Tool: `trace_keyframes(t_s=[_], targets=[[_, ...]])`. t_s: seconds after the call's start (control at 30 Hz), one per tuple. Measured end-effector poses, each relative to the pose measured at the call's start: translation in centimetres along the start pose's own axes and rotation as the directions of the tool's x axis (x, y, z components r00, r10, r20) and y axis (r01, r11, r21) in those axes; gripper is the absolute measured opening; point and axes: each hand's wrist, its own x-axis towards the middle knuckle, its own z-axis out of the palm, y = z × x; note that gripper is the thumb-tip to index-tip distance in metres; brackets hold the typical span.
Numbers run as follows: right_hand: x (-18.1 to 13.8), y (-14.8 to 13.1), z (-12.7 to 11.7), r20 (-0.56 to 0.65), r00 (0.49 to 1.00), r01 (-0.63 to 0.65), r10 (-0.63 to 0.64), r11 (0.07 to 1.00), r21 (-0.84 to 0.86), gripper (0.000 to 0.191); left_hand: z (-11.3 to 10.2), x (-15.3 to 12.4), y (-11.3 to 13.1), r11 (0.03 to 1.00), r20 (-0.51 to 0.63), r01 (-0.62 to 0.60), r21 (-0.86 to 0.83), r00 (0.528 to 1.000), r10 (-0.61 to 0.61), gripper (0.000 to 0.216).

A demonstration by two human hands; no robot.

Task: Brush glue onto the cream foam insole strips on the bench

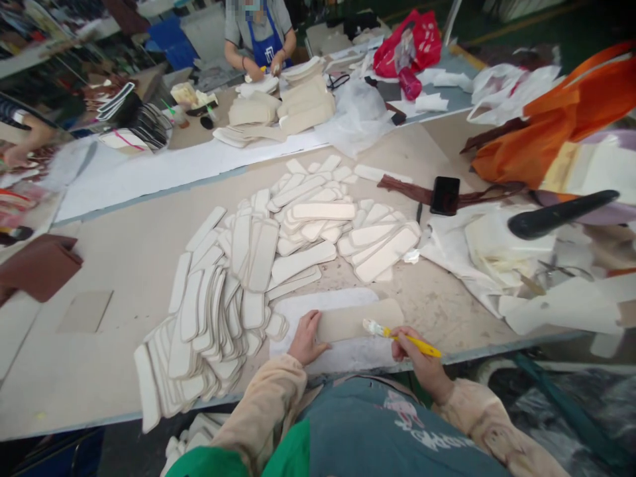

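Observation:
My left hand (307, 336) presses flat, fingers stretched, on the left end of a long beige strip (360, 319) lying on a white sheet (328, 301) near the table's front edge. My right hand (416, 354) grips a yellow-handled brush (400, 336), its pale bristles touching the strip's right part. Just beyond and to the left lie heaps of several similar cream strips (258, 265).
A black phone (444, 195) lies on a brown strap at the right. White sheets, scissors (556, 268) and orange fabric (541, 126) crowd the right side. A brown pad (42, 265) sits far left. Across the table, a person in a blue apron (261, 36) handles cream pieces.

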Motion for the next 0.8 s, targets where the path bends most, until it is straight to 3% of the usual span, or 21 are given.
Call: trace_keyframes(t_s=[0.23, 0.43, 0.57, 0.8], targets=[[2.1, 0.4, 6.0, 0.193, 0.980, -0.037, 0.042, 0.999, -0.028, 0.033, 0.3, -0.6, -0.3, 0.995, -0.087, -0.059, -0.079, 0.995, 0.052, 0.075], [3.4, 1.2, 8.8, 0.215, 0.976, -0.019, 0.033, 0.997, -0.070, 0.030, 0.4, -0.7, 0.1, 0.999, -0.077, -0.045, -0.018, 0.996, 0.044, 0.066], [3.5, 1.8, 7.4, 0.104, 0.994, 0.009, 0.009, 0.986, -0.165, 0.034, 0.7, -0.8, 0.0, 0.994, -0.084, -0.082, 0.075, 0.993, 0.088, 0.065], [3.1, 1.8, 0.7, -0.166, 0.983, 0.008, -0.077, 0.923, -0.384, 0.037, 1.1, -0.8, -0.3, 0.973, -0.119, -0.142, 0.180, 0.979, 0.165, 0.060]])
